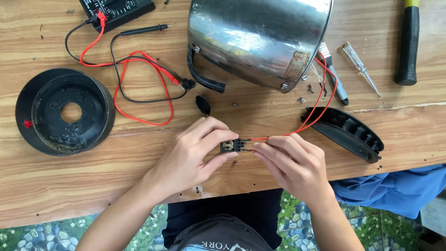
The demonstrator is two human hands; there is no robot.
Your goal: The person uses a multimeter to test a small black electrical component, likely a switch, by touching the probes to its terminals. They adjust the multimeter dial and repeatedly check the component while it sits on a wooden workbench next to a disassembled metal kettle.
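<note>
Centre of frame: the left hand (186, 160) pinches a small black connector block (231, 146), fingers clamped on its sides. The right hand (290, 165) meets it from the right, fingers closed on the red wires (316, 109) at the block's edge. The wires arc up to the steel kettle body (260, 39) at upper centre. On the wooden bench (93, 186): black round base (62, 111) at left, multimeter probe leads (139, 69), curved black handle shell (346, 132) at right, hammer (409, 44) at upper right.
</note>
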